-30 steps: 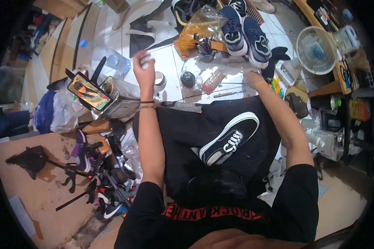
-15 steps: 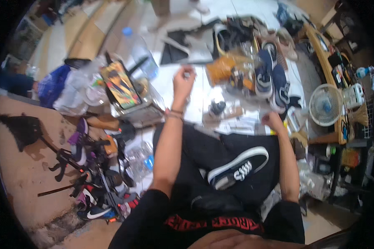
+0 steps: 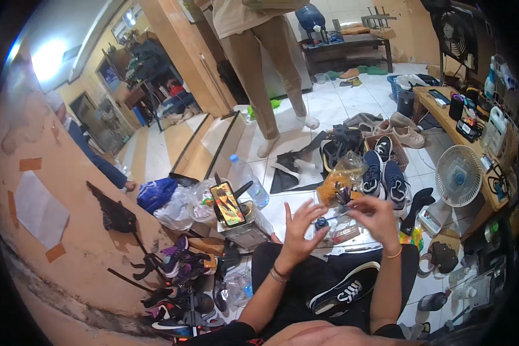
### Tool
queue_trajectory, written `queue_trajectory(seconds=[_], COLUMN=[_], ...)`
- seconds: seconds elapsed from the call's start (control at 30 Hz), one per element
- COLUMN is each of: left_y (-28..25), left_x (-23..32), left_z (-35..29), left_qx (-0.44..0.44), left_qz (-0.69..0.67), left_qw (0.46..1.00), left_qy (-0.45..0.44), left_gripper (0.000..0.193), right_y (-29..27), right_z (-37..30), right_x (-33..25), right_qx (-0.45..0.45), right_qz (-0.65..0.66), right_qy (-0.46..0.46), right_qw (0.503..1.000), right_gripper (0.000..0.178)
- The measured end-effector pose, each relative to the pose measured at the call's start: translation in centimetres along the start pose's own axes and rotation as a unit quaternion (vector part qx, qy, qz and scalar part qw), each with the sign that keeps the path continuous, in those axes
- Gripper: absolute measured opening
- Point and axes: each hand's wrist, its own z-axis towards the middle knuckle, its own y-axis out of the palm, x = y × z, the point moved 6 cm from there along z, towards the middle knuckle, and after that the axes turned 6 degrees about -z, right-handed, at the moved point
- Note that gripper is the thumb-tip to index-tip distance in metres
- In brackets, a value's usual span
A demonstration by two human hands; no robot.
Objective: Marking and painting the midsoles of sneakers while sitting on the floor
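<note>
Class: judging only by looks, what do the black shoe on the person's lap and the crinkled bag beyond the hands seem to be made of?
Black shoe: probably matte canvas or suede, with a white, rubbery-looking sole edge. Crinkled bag: likely thin clear plastic, since it is glossy, creased and shows yellowish contents.

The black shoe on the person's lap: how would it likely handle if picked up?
The black shoe would probably feel light, since it looks like a low canvas sneaker. Its thick white sole suggests a fairly stiff base, while the upper likely flexes. Lying flat across the lap, it seems unlikely to roll.
</note>
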Motion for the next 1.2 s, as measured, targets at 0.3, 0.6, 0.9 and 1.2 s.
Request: queue_trajectory(seconds=[0.3,0.6,0.9,1.2], left_y=[2.0,1.7,0.7,-0.5], left_x=[-1.1,3.4,7.1,9.1], left_z=[-8.2,-4.6,-1.4,-1.7], left_qx=[0.055,-0.014,-0.002,-0.013], left_qz=[-0.171,-0.038,-0.077,-0.052], left_qw=[0.966,0.983,0.982,0.986], left_qy=[-0.185,-0.178,-0.172,-0.161], left_gripper=[0.017,0.015,0.016,0.016], right_y=[5.9,2.5,0.3,0.2], right_z=[-2.9,-3.9,-3.3,-4.6], right_x=[1.9,3.6,1.9,-0.1], right_qx=[-0.216,-0.117,-0.074,-0.077], right_qz=[0.312,0.349,0.397,0.442], right_qy=[0.081,0.081,-0.033,-0.052], right_qw=[0.922,0.926,0.914,0.892], right_gripper=[0.024,0.027,0.033,0.027])
